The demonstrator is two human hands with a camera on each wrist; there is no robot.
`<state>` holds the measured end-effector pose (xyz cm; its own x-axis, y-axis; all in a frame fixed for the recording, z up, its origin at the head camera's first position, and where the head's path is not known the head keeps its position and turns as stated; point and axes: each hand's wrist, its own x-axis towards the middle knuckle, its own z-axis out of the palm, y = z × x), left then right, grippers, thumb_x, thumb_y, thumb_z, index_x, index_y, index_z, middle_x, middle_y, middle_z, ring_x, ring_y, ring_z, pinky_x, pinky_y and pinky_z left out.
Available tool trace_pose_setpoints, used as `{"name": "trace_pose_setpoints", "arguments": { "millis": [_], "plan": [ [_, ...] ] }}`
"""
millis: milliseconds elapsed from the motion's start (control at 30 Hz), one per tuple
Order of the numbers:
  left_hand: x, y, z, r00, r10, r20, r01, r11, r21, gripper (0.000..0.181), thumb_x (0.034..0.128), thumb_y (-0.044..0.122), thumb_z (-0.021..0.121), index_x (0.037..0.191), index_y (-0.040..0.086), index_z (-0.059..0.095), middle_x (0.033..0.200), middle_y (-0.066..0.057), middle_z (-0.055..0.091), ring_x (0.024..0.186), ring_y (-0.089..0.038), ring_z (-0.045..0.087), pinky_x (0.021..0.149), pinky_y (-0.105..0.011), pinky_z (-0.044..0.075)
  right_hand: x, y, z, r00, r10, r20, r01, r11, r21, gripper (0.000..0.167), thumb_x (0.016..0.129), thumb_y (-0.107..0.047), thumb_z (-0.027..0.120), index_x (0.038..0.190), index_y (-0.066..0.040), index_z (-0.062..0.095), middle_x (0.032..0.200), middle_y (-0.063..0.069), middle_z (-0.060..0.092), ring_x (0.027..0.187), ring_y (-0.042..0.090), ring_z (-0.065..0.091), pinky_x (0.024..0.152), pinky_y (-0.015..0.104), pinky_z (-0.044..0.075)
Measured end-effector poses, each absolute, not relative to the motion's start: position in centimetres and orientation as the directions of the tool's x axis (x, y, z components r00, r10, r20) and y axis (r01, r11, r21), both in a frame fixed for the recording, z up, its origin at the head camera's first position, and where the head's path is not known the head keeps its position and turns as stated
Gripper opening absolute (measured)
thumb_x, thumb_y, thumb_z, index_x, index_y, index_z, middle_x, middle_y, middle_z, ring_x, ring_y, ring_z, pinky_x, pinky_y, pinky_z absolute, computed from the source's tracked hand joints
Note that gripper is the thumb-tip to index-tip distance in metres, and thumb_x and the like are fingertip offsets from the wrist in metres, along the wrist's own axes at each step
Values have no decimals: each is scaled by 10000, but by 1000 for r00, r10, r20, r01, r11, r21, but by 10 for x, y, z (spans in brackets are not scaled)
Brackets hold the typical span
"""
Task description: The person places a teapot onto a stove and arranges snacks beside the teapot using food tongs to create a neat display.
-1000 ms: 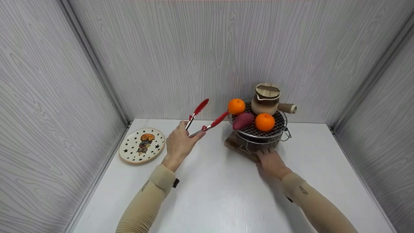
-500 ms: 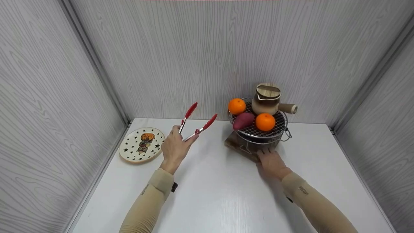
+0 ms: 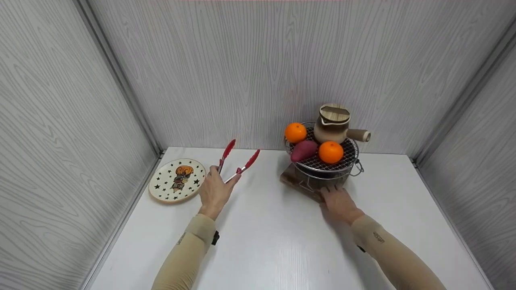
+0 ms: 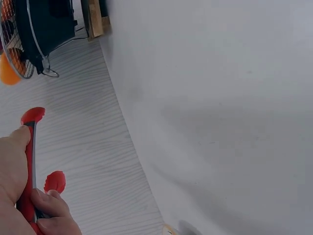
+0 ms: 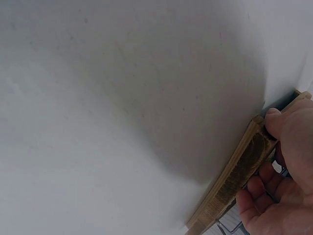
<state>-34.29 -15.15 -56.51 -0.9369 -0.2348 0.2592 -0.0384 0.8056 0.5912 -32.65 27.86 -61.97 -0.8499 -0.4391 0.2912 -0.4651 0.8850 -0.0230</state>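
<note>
My left hand (image 3: 215,191) holds a pair of tongs with red tips (image 3: 228,149), their two arms spread apart with nothing between them. In the left wrist view, thumb and fingers wrap the red tongs handle (image 4: 31,161). On the right, my right hand (image 3: 339,202) grips the front edge of a wooden base (image 3: 293,181) under a round grill; the right wrist view has thumb and fingers on either side of the wood (image 5: 247,164). The wire rack (image 3: 315,162) bears a purple sweet potato (image 3: 304,151), a front orange (image 3: 331,152), a back orange (image 3: 295,132) and a lidded teapot (image 3: 331,129).
A round plate (image 3: 166,174) with stars and a cartoon animal lies at the left of the white table (image 3: 258,241). The teapot's side handle (image 3: 358,135) juts right past the rack. Grey wood-patterned panels (image 3: 225,72) stand behind and on both sides.
My left hand has drawn the spread tongs left and toward me, away from the grill and the back orange. The right hand, grill and food stay in place.
</note>
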Motion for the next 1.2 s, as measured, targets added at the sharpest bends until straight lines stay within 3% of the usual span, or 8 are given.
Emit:
{"name": "trace_pose_setpoints", "arguments": {
  "millis": [200, 333, 633, 833, 933, 1200],
  "plan": [
    [-347, -156, -580, -939, -253, 232, -88, 830, 551, 812, 962, 688, 800, 1321, -6, 580, 1088, -230, 757, 865, -358, 715, 769, -504, 570, -327, 279, -619, -865, -430, 258, -453, 891, -34, 435, 936, -134, 850, 1234, 35, 582, 1273, 349, 611, 1183, 544, 608, 922, 679, 582],
    [-350, -158, -589, -944, -259, 204, -115, 838, 534, 816, 953, 685, 810, 1302, -16, 580, 1108, -269, 760, 946, -424, 746, 824, -546, 578, -328, 279, -619, -860, -436, 265, -456, 890, -19, 445, 933, -144, 859, 1235, 36, 586, 1259, 344, 614, 1173, 535, 613, 920, 675, 583],
    [-350, -160, -598, -962, -260, 81, -175, 819, 547, 863, 969, 656, 808, 1424, -23, 532, 1232, -295, 755, 1086, -449, 765, 929, -564, 602, -329, 280, -626, -829, -446, 338, -470, 883, 14, 457, 889, -135, 887, 1191, 39, 591, 1183, 324, 621, 1085, 521, 615, 842, 647, 591],
    [-349, -159, -605, -972, -224, 74, -149, 827, 542, 825, 992, 643, 786, 1386, -36, 533, 1168, -280, 757, 1025, -428, 771, 893, -576, 606, -354, 298, -664, -765, -467, 444, -518, 855, 9, 468, 868, -235, 839, 1186, -38, 559, 1148, 284, 607, 1042, 504, 591, 703, 688, 547],
    [-349, -158, -608, -973, -218, 76, -145, 832, 535, 812, 988, 648, 788, 1361, -30, 540, 1130, -271, 764, 998, -428, 777, 868, -572, 608, -360, 304, -676, -751, -473, 460, -514, 857, 41, 459, 904, -301, 803, 1219, -77, 555, 1179, 244, 614, 1078, 468, 595, 706, 663, 555],
    [-355, -159, -612, -975, -216, 43, -163, 837, 522, 826, 991, 640, 788, 1400, -32, 535, 1195, -288, 761, 1081, -453, 780, 922, -580, 612, -337, 287, -640, -775, -466, 427, -509, 861, 15, 452, 858, -175, 870, 1157, 3, 582, 1117, 311, 621, 1011, 522, 612, 726, 657, 570]
  ]
}}
